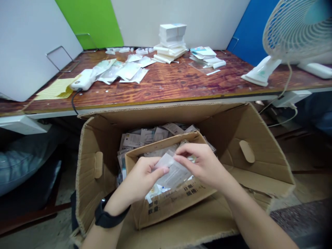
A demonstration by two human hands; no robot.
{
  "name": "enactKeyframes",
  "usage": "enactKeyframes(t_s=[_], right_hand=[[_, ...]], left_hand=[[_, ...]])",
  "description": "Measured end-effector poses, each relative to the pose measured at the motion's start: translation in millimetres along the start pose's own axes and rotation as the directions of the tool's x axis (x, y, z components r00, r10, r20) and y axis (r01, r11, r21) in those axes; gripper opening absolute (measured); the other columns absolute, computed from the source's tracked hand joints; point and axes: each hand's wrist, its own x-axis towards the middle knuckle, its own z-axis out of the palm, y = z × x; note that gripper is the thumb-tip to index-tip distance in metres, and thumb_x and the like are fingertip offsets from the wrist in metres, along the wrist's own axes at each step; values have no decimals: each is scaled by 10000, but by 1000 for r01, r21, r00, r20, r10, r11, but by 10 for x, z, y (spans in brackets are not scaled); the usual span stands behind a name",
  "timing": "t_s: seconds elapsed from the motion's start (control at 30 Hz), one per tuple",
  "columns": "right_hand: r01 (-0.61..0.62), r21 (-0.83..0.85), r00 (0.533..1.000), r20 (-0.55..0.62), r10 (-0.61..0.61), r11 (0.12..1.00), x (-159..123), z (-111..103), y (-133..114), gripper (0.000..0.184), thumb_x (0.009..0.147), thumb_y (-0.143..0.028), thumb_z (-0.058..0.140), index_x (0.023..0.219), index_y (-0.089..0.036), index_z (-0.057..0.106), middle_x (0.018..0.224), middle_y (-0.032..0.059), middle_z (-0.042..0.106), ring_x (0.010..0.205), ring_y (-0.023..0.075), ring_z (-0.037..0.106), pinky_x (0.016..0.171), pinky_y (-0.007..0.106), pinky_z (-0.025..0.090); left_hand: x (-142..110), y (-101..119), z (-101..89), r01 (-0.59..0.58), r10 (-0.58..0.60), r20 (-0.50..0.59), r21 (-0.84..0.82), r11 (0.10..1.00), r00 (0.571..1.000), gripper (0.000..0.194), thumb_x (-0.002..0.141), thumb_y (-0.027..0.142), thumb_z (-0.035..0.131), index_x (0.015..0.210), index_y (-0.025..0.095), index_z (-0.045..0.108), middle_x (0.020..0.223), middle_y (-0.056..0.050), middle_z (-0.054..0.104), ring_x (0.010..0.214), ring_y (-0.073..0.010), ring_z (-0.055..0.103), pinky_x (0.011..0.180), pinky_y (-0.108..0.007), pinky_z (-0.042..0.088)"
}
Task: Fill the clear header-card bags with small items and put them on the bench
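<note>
Between my two hands is a small clear plastic packet with a white card (166, 162) in it. My left hand (141, 176), with a black band on the wrist, grips its left side between thumb and fingers. At the packet's upper right corner, my right hand (197, 160) pinches the edge with thumb and forefinger. Both hands are over a small cardboard box (171, 204) with printed characters, which holds more clear packets. This small box sits tilted inside a large open cardboard box (101, 138). Flat packets with cards (131, 140) lie behind it in the large box.
On the wooden table (166, 83) beyond are loose packets (129, 71), stacks of white cards (171, 41), a white device (84, 79) with a black cable, and yellow paper (55, 89). A fan (298, 31) stands at the right. Coloured partitions rise behind.
</note>
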Motion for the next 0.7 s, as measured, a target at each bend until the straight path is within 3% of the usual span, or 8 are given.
enactKeyframes(t_s=[0.07,0.13,0.27,0.37,0.43,0.5,0.57,0.7], right_hand=[[-77,40,964,-251,84,996,-24,53,-40,28,783,-190,578,776,-178,602,739,20,633,658,140,573,631,254,451],[-165,199,920,-321,223,966,-47,101,-95,62,795,-232,571,784,-178,599,727,25,627,633,142,582,592,260,480],[-324,594,893,-64,445,737,-54,158,-151,182,798,-306,574,908,-163,600,816,59,652,641,149,621,538,260,537],[-333,714,892,26,452,615,-26,166,-119,204,794,-309,577,918,-149,600,842,70,657,631,141,619,556,276,549],[-341,730,900,73,429,592,-10,164,-92,197,806,-308,556,900,-145,615,783,54,653,591,128,602,541,268,536],[-352,668,910,81,406,655,-2,166,-83,182,812,-288,544,882,-150,639,678,24,632,556,119,577,523,250,510],[-316,531,932,18,362,786,-5,183,-90,150,809,-248,547,861,-167,661,643,10,613,576,123,568,532,240,486],[-104,244,973,-177,150,964,-31,273,-107,124,810,-181,546,860,-190,660,809,32,611,708,141,576,613,255,473]], left_hand=[[11,-37,42,-5,2,-89,-33,999,996,220,808,306,499,800,117,610,722,-16,593,651,-141,496,585,-227,377],[16,-69,82,-18,11,-168,-39,999,986,217,813,311,493,817,127,609,749,-18,599,675,-148,504,602,-230,380],[31,-109,149,-39,48,-298,35,999,953,235,830,339,472,824,149,610,718,0,583,650,-138,488,581,-226,361],[40,-118,182,-41,76,-347,105,994,935,231,837,339,465,823,158,608,691,9,584,633,-136,482,574,-230,350],[42,-115,200,-56,96,-348,123,991,933,215,842,322,461,821,167,609,699,13,599,642,-137,494,590,-231,355],[43,-109,217,-73,111,-347,120,990,931,205,847,307,455,834,175,611,719,14,615,657,-139,511,608,-231,363],[45,-101,236,-88,125,-355,118,989,926,201,848,299,454,851,176,613,743,10,625,674,-143,522,622,-231,369],[46,-82,272,-97,142,-369,139,986,919,205,846,302,450,826,167,603,711,10,603,661,-141,507,604,-228,363]])
